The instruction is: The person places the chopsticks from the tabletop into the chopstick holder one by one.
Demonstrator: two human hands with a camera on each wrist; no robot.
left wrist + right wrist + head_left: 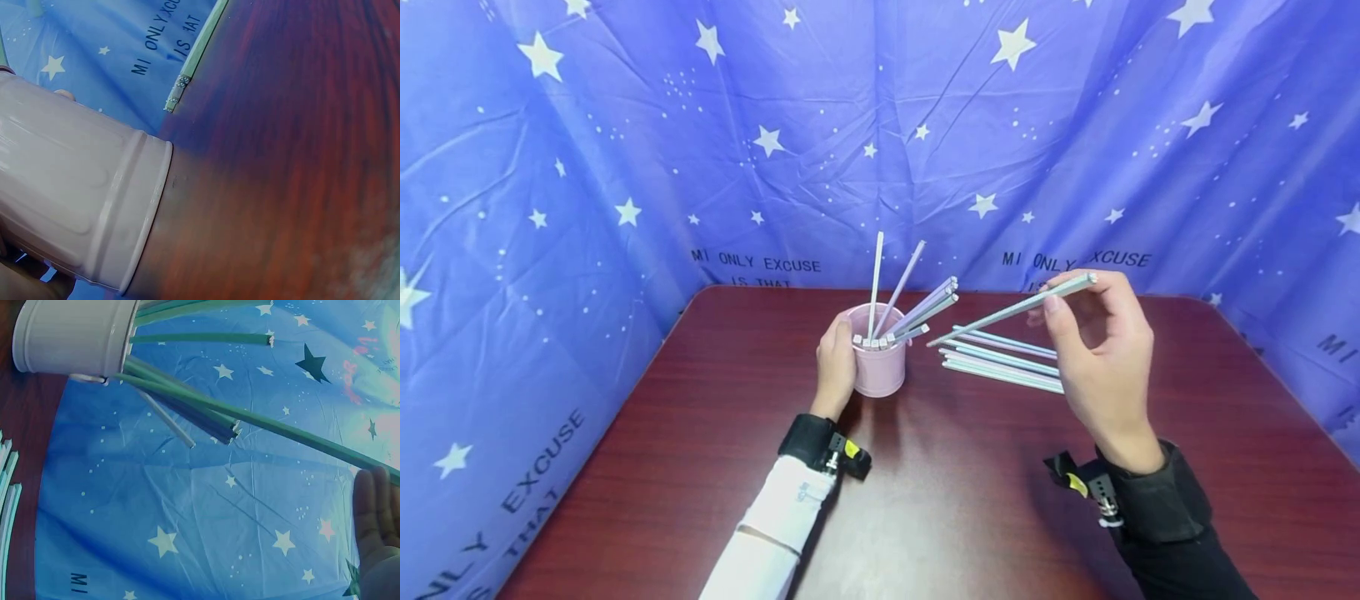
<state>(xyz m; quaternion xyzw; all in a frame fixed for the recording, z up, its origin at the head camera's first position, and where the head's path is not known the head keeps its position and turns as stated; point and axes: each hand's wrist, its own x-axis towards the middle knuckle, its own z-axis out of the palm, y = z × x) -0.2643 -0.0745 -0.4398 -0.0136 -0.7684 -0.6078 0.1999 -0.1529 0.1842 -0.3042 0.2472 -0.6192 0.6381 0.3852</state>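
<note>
Right hand (1108,360) pinches a stick (1013,312), left hand (836,365) grips a pail (880,375), loose sticks (1000,370) between, curtain (827,83) behind.

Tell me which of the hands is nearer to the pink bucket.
Left. The left hand holds the pink bucket at its left side; the right hand is apart from it, off to its right, pinching a pale green stick.

glossy pink bucket (880,372), polished wood-look table (940,517)
</note>
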